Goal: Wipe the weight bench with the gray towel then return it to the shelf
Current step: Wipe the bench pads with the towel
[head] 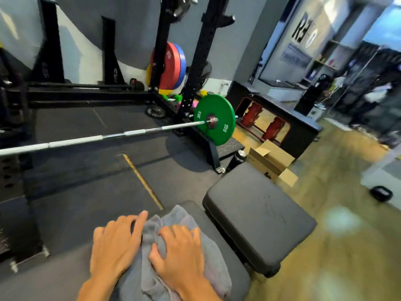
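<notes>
The gray towel (173, 216) lies bunched on the near pad of the weight bench (258, 216). The left hand (117, 242) presses it with straight fingers, and the right hand (180, 250) clutches its folds. Wadded like this, it may skip patches or slide off the bench's right edge.

On weight bench (258, 213), gray towel (173, 217)

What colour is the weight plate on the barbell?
The weight plate is green, seen in the head view.
</notes>
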Action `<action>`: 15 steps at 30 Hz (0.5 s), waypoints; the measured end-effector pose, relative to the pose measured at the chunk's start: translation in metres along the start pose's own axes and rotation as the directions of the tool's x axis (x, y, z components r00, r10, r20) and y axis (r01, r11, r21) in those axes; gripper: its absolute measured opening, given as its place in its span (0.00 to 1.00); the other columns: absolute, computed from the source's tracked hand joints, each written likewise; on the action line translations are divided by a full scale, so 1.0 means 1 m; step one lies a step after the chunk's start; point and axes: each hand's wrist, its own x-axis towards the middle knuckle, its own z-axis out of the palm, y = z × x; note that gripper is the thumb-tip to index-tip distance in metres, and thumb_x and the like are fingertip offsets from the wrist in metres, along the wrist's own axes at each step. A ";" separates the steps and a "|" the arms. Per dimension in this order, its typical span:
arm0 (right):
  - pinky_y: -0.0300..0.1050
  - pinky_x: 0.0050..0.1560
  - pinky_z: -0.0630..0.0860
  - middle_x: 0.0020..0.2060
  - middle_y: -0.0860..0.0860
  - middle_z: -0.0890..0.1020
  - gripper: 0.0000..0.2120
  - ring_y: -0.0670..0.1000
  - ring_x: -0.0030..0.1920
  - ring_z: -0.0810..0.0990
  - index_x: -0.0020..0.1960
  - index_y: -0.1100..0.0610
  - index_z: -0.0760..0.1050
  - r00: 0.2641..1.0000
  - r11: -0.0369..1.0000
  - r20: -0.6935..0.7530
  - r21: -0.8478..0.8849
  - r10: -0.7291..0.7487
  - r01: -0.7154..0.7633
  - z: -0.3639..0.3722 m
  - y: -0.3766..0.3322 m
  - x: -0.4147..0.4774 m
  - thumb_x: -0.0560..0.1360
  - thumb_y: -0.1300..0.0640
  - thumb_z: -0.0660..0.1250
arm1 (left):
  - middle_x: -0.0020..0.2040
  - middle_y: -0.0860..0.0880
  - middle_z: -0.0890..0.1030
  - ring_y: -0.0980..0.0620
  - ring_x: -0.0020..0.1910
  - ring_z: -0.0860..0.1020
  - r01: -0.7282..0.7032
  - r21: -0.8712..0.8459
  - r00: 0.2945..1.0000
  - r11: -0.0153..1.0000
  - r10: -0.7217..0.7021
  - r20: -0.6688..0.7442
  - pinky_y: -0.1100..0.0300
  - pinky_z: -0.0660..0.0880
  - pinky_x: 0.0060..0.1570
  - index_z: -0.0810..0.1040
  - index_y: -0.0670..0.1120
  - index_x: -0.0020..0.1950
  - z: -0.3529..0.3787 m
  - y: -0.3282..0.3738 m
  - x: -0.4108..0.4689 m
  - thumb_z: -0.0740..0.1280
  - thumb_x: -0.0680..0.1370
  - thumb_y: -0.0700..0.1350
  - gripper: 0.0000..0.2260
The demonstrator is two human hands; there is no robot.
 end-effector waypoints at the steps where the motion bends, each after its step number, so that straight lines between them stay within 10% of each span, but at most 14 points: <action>1: 0.53 0.44 0.72 0.34 0.44 0.77 0.09 0.49 0.37 0.75 0.39 0.46 0.69 1.000 1.000 -0.024 -0.014 -0.010 0.010 0.007 -0.004 0.019 0.70 0.41 0.62 | 0.61 0.56 0.78 0.51 0.58 0.75 -0.001 0.019 1.000 1.000 0.001 0.010 0.56 0.58 0.48 0.71 0.62 0.65 -0.001 0.000 0.001 0.46 0.82 0.57 0.18; 6: 0.57 0.45 0.71 0.36 0.49 0.80 0.12 0.55 0.40 0.78 0.42 0.50 0.71 0.994 0.990 -0.057 0.098 -0.095 0.100 0.026 -0.011 0.075 0.75 0.43 0.58 | 0.55 0.53 0.81 0.50 0.55 0.77 0.060 -0.034 0.998 0.998 -0.061 -0.028 0.53 0.63 0.50 0.74 0.56 0.56 0.005 -0.005 0.006 0.29 0.71 0.69 0.39; 15: 0.52 0.41 0.64 0.35 0.48 0.77 0.14 0.53 0.37 0.76 0.49 0.48 0.76 0.987 0.980 -0.022 0.118 -0.158 0.160 -0.020 0.041 -0.035 0.70 0.41 0.62 | 0.56 0.49 0.82 0.44 0.58 0.77 0.174 -0.017 0.981 0.985 -0.175 -0.084 0.48 0.62 0.58 0.80 0.55 0.57 0.001 0.044 -0.009 0.48 0.81 0.62 0.23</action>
